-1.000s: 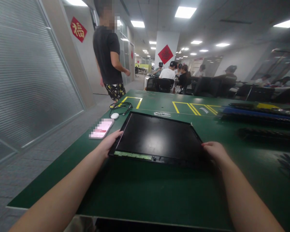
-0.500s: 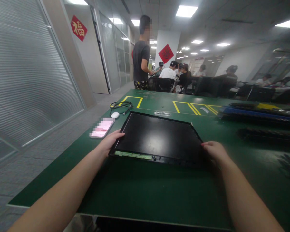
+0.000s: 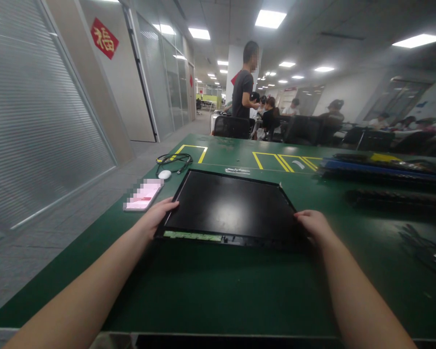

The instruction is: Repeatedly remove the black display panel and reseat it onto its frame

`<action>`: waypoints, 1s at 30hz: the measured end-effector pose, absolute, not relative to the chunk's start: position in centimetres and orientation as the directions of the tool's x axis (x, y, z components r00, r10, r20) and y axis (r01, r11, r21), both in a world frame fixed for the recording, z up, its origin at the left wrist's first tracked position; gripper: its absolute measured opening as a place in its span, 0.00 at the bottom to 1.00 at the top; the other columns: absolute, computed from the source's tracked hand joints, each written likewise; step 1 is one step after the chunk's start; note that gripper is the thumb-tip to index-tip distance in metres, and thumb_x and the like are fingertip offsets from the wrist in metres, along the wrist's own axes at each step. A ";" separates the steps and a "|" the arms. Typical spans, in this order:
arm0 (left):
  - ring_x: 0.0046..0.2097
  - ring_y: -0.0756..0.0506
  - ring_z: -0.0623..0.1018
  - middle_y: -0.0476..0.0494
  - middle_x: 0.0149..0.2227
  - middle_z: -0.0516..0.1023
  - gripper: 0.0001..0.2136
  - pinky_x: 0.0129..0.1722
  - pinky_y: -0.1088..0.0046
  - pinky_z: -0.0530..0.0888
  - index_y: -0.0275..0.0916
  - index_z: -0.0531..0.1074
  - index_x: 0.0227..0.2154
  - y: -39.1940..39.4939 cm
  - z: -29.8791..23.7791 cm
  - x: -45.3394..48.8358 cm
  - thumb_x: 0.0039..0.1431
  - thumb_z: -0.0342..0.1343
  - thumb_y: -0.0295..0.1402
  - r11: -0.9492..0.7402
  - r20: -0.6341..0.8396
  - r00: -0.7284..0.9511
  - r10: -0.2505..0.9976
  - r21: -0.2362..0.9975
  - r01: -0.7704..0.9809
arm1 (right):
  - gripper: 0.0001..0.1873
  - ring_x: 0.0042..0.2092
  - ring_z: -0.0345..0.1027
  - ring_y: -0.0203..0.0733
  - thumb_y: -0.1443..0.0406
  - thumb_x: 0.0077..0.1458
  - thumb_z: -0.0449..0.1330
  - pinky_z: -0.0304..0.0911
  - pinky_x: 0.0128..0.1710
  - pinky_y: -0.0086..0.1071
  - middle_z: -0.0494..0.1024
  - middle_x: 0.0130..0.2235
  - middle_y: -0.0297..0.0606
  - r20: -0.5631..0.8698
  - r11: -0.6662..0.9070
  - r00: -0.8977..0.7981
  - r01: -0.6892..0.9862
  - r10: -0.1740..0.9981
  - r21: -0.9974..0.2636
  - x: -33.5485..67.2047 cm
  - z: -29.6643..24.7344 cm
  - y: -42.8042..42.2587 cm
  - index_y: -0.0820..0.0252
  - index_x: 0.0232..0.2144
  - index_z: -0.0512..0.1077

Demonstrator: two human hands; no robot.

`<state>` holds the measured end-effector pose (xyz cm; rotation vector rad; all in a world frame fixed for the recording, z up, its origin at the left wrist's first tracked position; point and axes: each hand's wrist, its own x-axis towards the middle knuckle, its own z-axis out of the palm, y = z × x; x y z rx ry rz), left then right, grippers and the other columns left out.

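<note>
A black display panel (image 3: 228, 203) faces up over the green table (image 3: 203, 295), its near edge carrying a green strip (image 3: 192, 236). My left hand (image 3: 158, 215) grips the panel's left edge, thumb on top and the other fingers hidden beneath. On the opposite side, my right hand (image 3: 314, 224) pinches the right edge between thumb and fingers. Whether the panel touches the table or is held slightly above it, I cannot tell. Close to my left hand lies a phone (image 3: 144, 195) with a pink screen.
Past the phone are a round white object (image 3: 164, 175) and a coiled black cable (image 3: 174, 161). Yellow tape (image 3: 265, 155) marks the far tabletop. Long dark and blue parts (image 3: 370, 170) lie at the right, with blurred dark items (image 3: 417, 247) nearer. A standing person (image 3: 242, 92) is beyond the table.
The view has turned slightly right, so the table and panel sit further left. The standing person has moved to the right. Both hands keep their hold on the panel.
</note>
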<state>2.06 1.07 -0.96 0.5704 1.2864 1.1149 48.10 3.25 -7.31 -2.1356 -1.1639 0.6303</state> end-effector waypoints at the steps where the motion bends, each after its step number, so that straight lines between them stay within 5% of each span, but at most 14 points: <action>1: 0.18 0.44 0.79 0.45 0.23 0.81 0.20 0.17 0.73 0.77 0.36 0.71 0.56 1.1 -1.0 2.1 0.63 0.51 0.19 0.399 -0.450 -0.087 0.889 0.853 -0.336 | 0.14 0.33 0.73 0.43 0.72 0.43 0.59 0.64 0.30 0.30 0.81 0.33 0.44 -0.103 -0.415 0.498 0.570 0.861 -0.710 48.1 -7.3 3.2 0.63 0.33 0.81; 20: 0.18 0.44 0.79 0.47 0.21 0.80 0.19 0.16 0.72 0.76 0.35 0.70 0.55 0.9 -1.0 2.1 0.63 0.48 0.19 0.409 -0.453 -0.059 0.890 0.848 -0.336 | 0.11 0.34 0.73 0.42 0.69 0.46 0.60 0.62 0.29 0.28 0.81 0.33 0.42 -0.081 -0.410 0.498 0.598 0.863 -0.689 47.7 -7.1 3.0 0.62 0.32 0.81; 30: 0.18 0.43 0.80 0.44 0.25 0.83 0.23 0.18 0.71 0.78 0.38 0.70 0.58 1.3 -2.1 1.7 0.59 0.59 0.21 0.425 -0.457 -0.102 0.884 0.874 -0.236 | 0.10 0.33 0.74 0.42 0.67 0.48 0.61 0.63 0.29 0.28 0.82 0.34 0.43 -0.093 -0.427 0.500 0.611 0.861 -0.666 47.7 -7.0 3.1 0.61 0.33 0.81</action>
